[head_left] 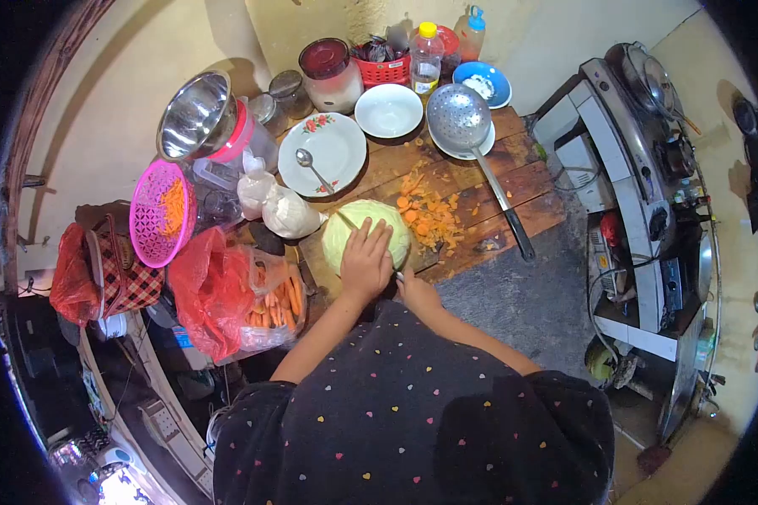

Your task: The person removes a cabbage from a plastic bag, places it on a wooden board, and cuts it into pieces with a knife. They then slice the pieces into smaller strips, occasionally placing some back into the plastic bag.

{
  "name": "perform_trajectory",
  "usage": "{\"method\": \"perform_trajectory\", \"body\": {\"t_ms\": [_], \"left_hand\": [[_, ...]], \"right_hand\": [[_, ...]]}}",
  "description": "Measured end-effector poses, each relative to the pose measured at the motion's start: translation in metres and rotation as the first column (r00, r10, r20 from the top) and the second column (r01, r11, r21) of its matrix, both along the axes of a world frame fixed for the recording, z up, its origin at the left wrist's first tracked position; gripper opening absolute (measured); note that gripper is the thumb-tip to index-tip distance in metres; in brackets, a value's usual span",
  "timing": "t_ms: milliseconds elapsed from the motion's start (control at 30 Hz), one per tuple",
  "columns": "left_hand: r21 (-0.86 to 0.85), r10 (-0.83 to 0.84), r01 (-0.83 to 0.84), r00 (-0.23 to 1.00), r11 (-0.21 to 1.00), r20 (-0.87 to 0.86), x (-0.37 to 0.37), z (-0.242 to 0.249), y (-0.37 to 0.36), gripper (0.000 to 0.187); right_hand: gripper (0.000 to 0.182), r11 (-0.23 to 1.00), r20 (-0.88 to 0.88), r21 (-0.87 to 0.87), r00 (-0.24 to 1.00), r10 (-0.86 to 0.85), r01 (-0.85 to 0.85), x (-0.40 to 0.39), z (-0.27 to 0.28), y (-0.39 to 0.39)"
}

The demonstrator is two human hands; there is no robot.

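Observation:
A pale green cabbage (349, 220) sits near the front edge of the wooden table. My left hand (367, 255) lies on top of it, fingers stretched over its surface. Close by the cabbage's lower right side, my right hand (417, 290) is closed around a knife handle. Part of the blade shows above my left fingers, at the cabbage's upper left; the rest is hidden. Orange carrot pieces and peelings (429, 220) lie right beside the cabbage. On its other side are tied bags of white powder (290, 212).
Behind stand a flowered plate (345, 151) with a spoon, a white bowl (388, 111) and a long-handled skimmer (459, 116). A pink basket (147, 220) of shredded carrot and a red bag (206, 286) beside whole carrots (280, 305) are at left. A stove (615, 105) is at right.

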State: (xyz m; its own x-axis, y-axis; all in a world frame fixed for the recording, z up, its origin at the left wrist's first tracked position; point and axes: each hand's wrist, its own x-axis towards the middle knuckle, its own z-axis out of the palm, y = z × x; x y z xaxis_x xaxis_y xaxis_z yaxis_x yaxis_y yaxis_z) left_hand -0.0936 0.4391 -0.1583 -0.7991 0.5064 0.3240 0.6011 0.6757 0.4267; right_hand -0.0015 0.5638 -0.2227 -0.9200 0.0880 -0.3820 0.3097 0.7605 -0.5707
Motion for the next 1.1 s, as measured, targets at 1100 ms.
{"method": "perform_trajectory", "body": {"t_ms": [1100], "left_hand": [[0.241,0.514,-0.617,0.771,0.749,0.377,-0.011,-0.019,-0.031,0.077]], "right_hand": [[0.038,0.981,0.082,-0.195,0.996,0.030,-0.014,-0.014,0.043,0.002]]}}
